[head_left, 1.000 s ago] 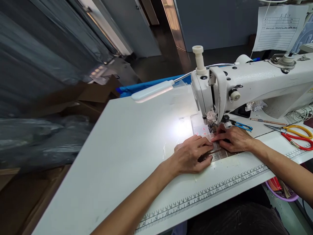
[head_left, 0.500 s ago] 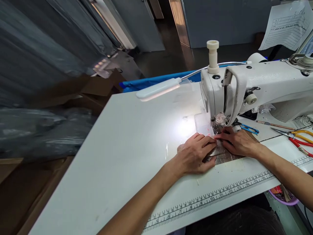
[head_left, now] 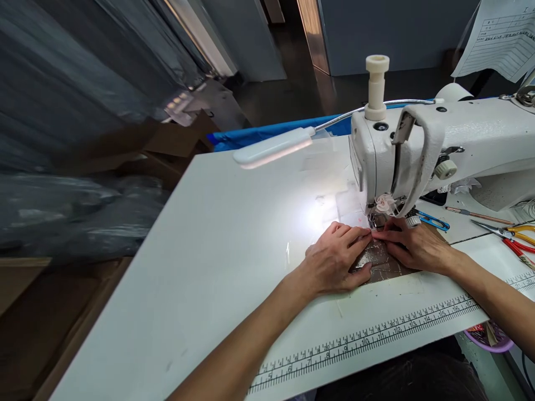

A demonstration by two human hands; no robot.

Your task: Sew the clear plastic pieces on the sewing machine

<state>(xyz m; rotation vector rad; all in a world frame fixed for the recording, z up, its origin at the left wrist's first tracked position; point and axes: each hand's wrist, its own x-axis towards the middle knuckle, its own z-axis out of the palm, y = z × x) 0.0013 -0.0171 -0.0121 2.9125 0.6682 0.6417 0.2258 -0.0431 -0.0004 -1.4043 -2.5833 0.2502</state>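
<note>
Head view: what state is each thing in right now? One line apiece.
Left hand: palm down, fingers bent near the presser foot.
Right hand: fingertips beside the left's, at the presser foot.
Lamp: lit.
Sewing machine: upright; running or stopped, cannot tell.
Blue snips: lying down, partly hidden.
Scissors: lying down, handles cut off by the frame.
Paper sheet: hanging, rippled.

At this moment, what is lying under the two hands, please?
Between the left hand and the right hand, part of a shiny brownish sheet shows on the white table. Whatever lies directly beneath the palms is covered.
</note>
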